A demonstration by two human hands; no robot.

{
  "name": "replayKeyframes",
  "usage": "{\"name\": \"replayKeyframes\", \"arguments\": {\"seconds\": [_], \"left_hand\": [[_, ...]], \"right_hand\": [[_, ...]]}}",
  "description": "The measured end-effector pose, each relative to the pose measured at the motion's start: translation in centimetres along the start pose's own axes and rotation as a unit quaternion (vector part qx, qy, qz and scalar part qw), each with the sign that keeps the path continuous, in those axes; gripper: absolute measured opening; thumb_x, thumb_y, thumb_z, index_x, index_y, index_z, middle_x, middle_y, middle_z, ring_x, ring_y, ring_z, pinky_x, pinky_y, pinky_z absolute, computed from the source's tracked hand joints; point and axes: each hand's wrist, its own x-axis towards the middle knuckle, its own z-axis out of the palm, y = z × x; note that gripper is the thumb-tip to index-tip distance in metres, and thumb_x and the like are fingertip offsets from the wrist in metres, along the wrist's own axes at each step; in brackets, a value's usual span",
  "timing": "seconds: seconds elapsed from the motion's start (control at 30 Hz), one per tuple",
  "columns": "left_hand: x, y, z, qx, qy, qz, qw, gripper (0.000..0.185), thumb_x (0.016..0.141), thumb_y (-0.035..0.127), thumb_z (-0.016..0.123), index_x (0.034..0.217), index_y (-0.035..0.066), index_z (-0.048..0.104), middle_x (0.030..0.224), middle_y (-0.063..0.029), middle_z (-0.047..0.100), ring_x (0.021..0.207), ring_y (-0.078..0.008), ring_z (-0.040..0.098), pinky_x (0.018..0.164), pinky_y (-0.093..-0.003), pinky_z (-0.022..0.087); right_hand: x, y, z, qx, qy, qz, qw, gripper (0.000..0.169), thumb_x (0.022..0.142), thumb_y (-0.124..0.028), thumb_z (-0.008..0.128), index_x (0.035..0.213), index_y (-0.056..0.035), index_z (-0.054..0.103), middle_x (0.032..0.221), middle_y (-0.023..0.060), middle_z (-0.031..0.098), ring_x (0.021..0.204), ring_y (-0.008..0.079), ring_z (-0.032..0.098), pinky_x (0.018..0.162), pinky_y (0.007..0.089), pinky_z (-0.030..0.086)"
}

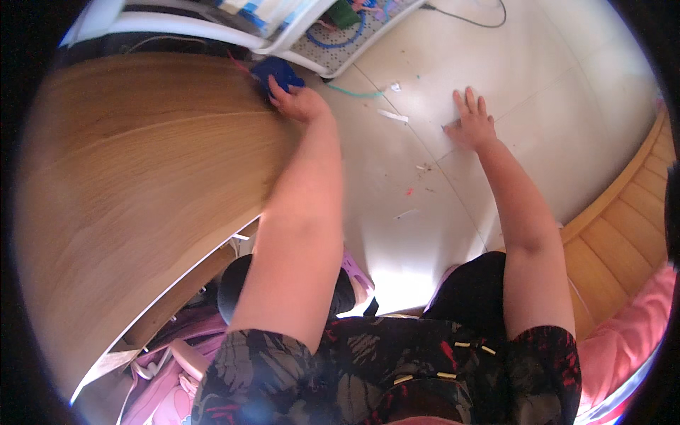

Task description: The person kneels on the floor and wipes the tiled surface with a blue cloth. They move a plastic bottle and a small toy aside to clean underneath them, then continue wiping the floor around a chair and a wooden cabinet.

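Observation:
My left hand (298, 104) grips a dark blue cloth (276, 74) at the far right corner of a wooden tabletop (143, 154). The cloth is bunched under the fingers, and its exact kind is blurred. Over the pale tiled floor (404, 154), my right hand (472, 123) has its fingers spread and holds nothing. Whether that palm touches the tiles I cannot tell. Between the two hands, a white scrap (393, 115) and a green string (355, 93) lie on the floor.
A white storage rack (297, 32) stands beyond the tabletop, with assorted items in its lower tray. A black cable (478, 24) curves over the tiles. Slatted wooden furniture (616, 228) borders the right side. Pink bags (170, 372) sit under the tabletop's near edge.

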Motion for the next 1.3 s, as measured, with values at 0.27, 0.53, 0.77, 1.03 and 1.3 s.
{"name": "replayKeyframes", "arguments": {"seconds": [0.27, 0.53, 0.77, 1.03, 1.3], "left_hand": [[10.5, -4.4, 8.2, -0.048, -0.160, 0.077, 0.983, 0.032, 0.087, 0.004, 0.051, 0.117, 0.001, 0.061, 0.122, -0.0257, 0.055, 0.114, -0.0398, 0.054, 0.097, -0.0479, 0.045], [17.4, -2.0, 8.9, 0.465, -0.368, 0.228, 0.772, 0.030, 0.089, 0.013, 0.051, 0.117, 0.004, 0.059, 0.119, -0.0231, 0.058, 0.112, -0.0378, 0.055, 0.095, -0.0460, 0.045], [11.6, -2.9, 6.5, 0.550, -0.398, 0.262, 0.686, 0.031, 0.091, 0.020, 0.051, 0.117, 0.006, 0.058, 0.117, -0.0207, 0.060, 0.110, -0.0360, 0.056, 0.093, -0.0443, 0.046], [-3.9, -4.8, -1.1, 0.497, -0.368, 0.207, 0.758, 0.032, 0.091, 0.019, 0.050, 0.122, 0.010, 0.050, 0.116, -0.0187, 0.057, 0.102, -0.0377, 0.057, 0.088, -0.0448, 0.047], [-18.3, -0.1, -6.2, 0.362, -0.579, 0.213, 0.699, 0.042, 0.080, 0.017, 0.060, 0.120, 0.008, 0.050, 0.115, -0.0191, 0.056, 0.107, -0.0386, 0.056, 0.090, -0.0482, 0.048]], "right_hand": [[0.1, 0.7, 0.8, 0.001, 0.007, -0.004, 1.000, 0.091, 0.082, -0.044, 0.067, 0.153, -0.0309, 0.011, 0.161, 0.0049, 0.001, 0.147, 0.0356, 0.005, 0.111, 0.0630, 0.021], [0.6, 0.0, 1.3, -0.029, 0.007, 0.002, 1.000, 0.094, 0.081, -0.049, 0.067, 0.153, -0.0315, 0.009, 0.161, 0.0046, -0.002, 0.146, 0.0360, 0.004, 0.110, 0.0646, 0.021], [0.7, -0.2, 0.6, -0.018, -0.026, 0.009, 0.999, 0.095, 0.081, -0.049, 0.067, 0.153, -0.0328, 0.007, 0.161, 0.0028, -0.004, 0.147, 0.0350, 0.003, 0.108, 0.0655, 0.022], [0.5, 0.0, 0.1, -0.022, -0.036, 0.008, 0.999, 0.091, 0.084, -0.044, 0.064, 0.153, -0.0335, 0.006, 0.161, 0.0009, -0.005, 0.147, 0.0340, 0.002, 0.110, 0.0641, 0.022], [0.7, -0.1, 0.1, -0.020, -0.038, 0.023, 0.999, 0.089, 0.086, -0.045, 0.063, 0.153, -0.0333, 0.006, 0.161, 0.0009, -0.004, 0.147, 0.0346, 0.004, 0.109, 0.0651, 0.024]]}}
